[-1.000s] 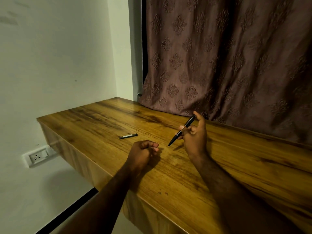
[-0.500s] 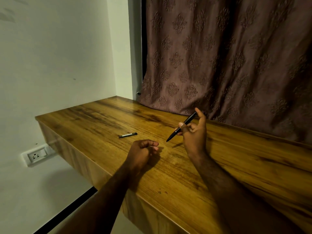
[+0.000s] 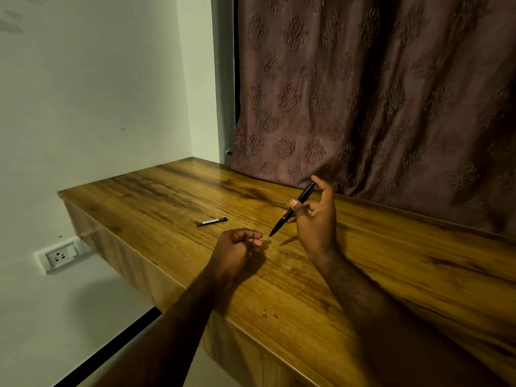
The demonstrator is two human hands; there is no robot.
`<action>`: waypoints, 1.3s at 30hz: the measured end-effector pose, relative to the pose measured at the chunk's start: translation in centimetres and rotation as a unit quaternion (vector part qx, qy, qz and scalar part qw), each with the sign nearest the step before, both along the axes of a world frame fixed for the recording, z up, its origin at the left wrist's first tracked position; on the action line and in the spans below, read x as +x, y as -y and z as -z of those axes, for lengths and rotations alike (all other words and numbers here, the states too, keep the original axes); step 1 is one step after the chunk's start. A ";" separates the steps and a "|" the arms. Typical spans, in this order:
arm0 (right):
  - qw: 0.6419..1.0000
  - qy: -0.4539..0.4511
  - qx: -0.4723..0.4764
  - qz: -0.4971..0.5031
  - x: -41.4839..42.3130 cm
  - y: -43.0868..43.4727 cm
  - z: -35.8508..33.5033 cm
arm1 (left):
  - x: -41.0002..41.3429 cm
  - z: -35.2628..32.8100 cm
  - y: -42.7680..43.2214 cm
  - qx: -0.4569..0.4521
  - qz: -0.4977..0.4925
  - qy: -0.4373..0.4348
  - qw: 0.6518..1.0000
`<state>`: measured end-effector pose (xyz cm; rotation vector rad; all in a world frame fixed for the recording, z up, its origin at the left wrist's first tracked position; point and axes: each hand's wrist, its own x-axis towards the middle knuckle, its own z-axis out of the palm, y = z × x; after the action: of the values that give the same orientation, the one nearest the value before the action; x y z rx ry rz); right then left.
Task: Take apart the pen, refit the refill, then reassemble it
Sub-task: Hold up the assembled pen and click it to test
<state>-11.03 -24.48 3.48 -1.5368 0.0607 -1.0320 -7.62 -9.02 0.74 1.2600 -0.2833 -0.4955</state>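
My right hand [image 3: 317, 222] holds a black pen [image 3: 291, 212] between thumb and fingers, with one finger on its top end. The pen slants down to the left, its tip a little above the wooden table [image 3: 391, 261]. My left hand [image 3: 234, 251] rests on the table just left of the tip, fingers curled in; whether it holds anything I cannot tell. A short black piece [image 3: 211, 222], like a small tube with pale print, lies flat on the table behind my left hand.
A brown patterned curtain [image 3: 377, 93] hangs along the table's far edge. A white wall [image 3: 97, 93] closes the left side, with a socket [image 3: 60, 256] below the tabletop. The table's front edge runs diagonally under my forearms.
My right hand has tilted the pen slightly, its tip drifting a little up and then back down. My left hand and the black piece have stayed put.
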 end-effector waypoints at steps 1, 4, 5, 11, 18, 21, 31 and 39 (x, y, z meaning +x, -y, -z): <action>1.000 0.000 0.010 0.003 0.0 0.1 0.0 | 0.0 0.0 -0.1 -0.002 -0.003 -0.001 1.000; 0.999 -0.001 0.045 0.012 0.0 0.4 -0.2 | -0.2 -0.2 -0.1 -0.012 -0.001 -0.020 1.000; 0.998 -0.004 0.054 0.012 0.0 0.5 -0.3 | -0.3 -0.3 0.0 -0.014 -0.001 -0.025 1.000; 0.997 -0.006 0.081 0.016 -0.1 0.9 -0.4 | -0.7 -0.6 -0.1 0.005 -0.014 -0.014 1.000; 0.999 -0.017 0.039 0.003 0.3 0.7 -0.1 | -0.9 -0.8 0.1 -0.007 -0.011 -0.017 1.000; 1.000 -0.009 0.019 0.009 0.4 0.5 0.0 | -1.0 -0.8 0.1 -0.037 0.004 -0.042 0.998; 0.999 -0.019 -0.033 0.030 0.4 0.3 -0.1 | -1.4 -1.0 0.0 0.011 -0.006 0.034 0.999; 0.998 -0.031 -0.052 0.028 0.3 0.5 -0.2 | -1.3 -1.1 0.1 -0.048 -0.007 -0.035 0.998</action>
<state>-10.76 -24.98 3.73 -1.6713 0.0955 -1.0450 -8.93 -9.09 1.82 1.1479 -0.2358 -0.5078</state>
